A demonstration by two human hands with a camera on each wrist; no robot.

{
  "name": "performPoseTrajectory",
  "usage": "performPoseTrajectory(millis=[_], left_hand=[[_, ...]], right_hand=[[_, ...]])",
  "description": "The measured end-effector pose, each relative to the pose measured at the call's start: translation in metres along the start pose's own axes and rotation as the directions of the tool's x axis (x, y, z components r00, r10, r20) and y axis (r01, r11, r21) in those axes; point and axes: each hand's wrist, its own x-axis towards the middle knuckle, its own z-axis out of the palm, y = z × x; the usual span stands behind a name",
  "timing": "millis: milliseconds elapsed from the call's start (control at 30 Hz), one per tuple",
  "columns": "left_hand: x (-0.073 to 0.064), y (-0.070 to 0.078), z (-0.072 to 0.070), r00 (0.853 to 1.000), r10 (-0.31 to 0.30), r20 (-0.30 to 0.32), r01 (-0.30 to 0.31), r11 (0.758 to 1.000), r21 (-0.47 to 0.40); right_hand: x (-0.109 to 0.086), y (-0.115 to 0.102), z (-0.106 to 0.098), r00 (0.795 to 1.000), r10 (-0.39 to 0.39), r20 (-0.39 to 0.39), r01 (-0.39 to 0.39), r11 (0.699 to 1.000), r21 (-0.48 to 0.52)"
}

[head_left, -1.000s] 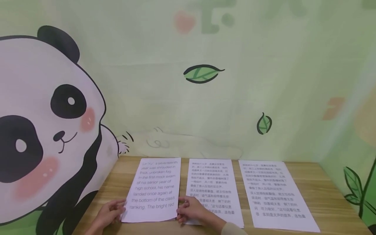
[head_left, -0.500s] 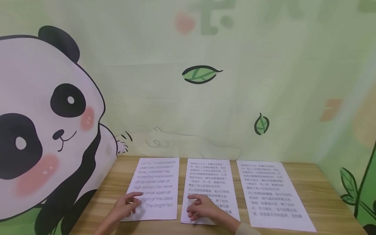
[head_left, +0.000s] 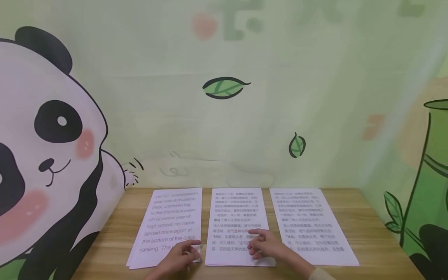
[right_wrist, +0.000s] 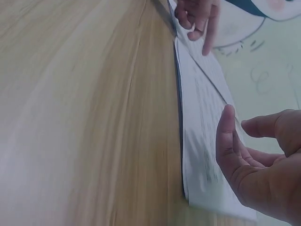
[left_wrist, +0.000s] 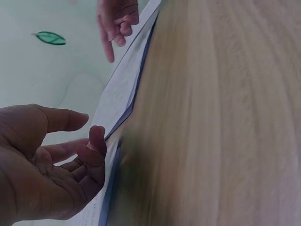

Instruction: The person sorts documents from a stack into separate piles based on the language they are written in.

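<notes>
Three stacks of printed paper lie side by side on a wooden table. My left hand (head_left: pixel 180 256) hovers by the lower right corner of the left stack (head_left: pixel 171 217), printed in English. Its fingers are loosely bent and hold nothing. Over the right edge of the middle stack (head_left: pixel 232 214), printed in Chinese, is my right hand (head_left: pixel 267 247), index finger extended and nothing in its grasp. The right stack (head_left: pixel 308 217) also bears Chinese text. In the left wrist view, a gap shows between the left thumb and fingers; the right wrist view shows likewise for the right hand.
The wooden table (head_left: pixel 224 273) ends at the back against a green backdrop (head_left: pixel 157 112) with a cartoon panda (head_left: pixel 24 97) and leaves. Narrow strips of bare wood separate the stacks.
A second ago both hands were at the side edges of the left stack. They have come off it and moved right. The head view has turned a little to the right.
</notes>
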Motion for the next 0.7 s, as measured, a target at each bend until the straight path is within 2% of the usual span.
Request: performPoseTrajectory(millis=[167,300,533,700], left_hand=[[0.002,-0.002,0.011,1.000,0.010,-0.017,-0.010,1.000,0.012],[0.004,0.001,0.017,0.999,0.029,-0.028,-0.029,1.000,-0.008],[0.004,0.005,0.020,0.998,-0.058,0.004,0.058,0.998,-0.017],[0.005,0.004,0.023,0.998,-0.063,-0.011,0.063,0.998,0.002]], right_hand=[[-0.014,0.010,-0.021,0.999,-0.010,-0.034,0.008,0.999,-0.039],[-0.028,0.018,-0.033,0.995,0.037,-0.096,-0.041,0.998,-0.041],[-0.037,0.026,-0.039,0.988,0.118,-0.105,-0.119,0.993,-0.001],[-0.037,0.025,-0.037,0.985,0.136,-0.102,-0.135,0.991,0.018]])
